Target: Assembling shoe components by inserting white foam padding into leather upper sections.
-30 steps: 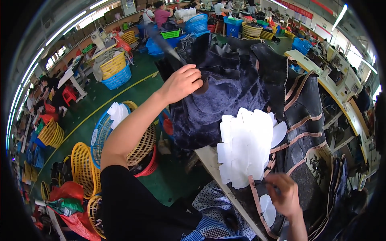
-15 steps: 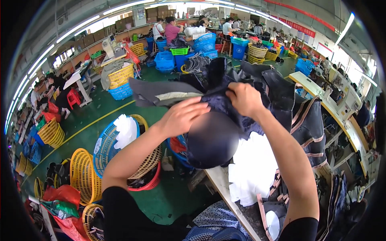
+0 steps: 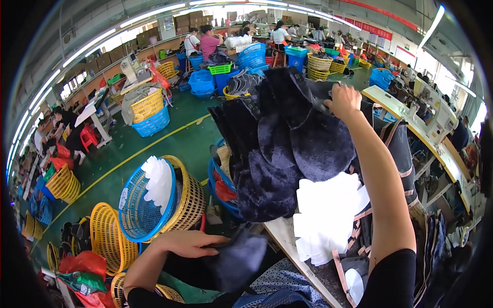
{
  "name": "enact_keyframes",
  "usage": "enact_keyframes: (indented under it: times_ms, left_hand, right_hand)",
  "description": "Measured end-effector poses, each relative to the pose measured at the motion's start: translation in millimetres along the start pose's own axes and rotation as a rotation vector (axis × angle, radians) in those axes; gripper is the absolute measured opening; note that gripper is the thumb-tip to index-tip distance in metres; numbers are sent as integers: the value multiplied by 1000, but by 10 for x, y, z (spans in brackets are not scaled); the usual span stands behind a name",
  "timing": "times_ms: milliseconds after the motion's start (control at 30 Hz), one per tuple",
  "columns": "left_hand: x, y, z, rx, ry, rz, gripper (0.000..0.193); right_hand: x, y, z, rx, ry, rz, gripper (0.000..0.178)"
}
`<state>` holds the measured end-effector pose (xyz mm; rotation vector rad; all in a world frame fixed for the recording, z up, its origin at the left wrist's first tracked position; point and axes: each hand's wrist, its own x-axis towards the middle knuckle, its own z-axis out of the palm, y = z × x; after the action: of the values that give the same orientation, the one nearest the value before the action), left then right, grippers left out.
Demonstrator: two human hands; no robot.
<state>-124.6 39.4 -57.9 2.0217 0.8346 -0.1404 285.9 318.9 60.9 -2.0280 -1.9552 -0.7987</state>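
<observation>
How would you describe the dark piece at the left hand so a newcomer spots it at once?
Start from the worktable bearing piled dark plush pieces. To its lower left, the person's left hand holds a blurred dark piece. Unlike the piled ones, it is off the table.

Yellow basket above blue basket, red stool.

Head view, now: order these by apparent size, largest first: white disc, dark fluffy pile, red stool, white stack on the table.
1. Dark fluffy pile
2. White stack
3. White disc and red stool: too alike to rank, disc being nearer.
</observation>
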Motion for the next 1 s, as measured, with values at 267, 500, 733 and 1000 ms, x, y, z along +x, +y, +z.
enact_keyframes:
  times_ms: [267,500,733,1000]
  left_hand:
    - [877,370,45,0,8,419,41]
    - [1097,251,241,114,219,592,36]
    - [727,-372,811,-412,578,448,35]
    - [912,-594,883,-540,1176,-40,28]
  right_hand:
    - [-2279,-618,-849,1185,-675,-1012,82]
    - [-3336,356,-1055,1103,-788,-158,30]
    - [-3717,492,-858,1423,-688,360,31]
    - [-3957,-339,-670,1430,-288,31,26]
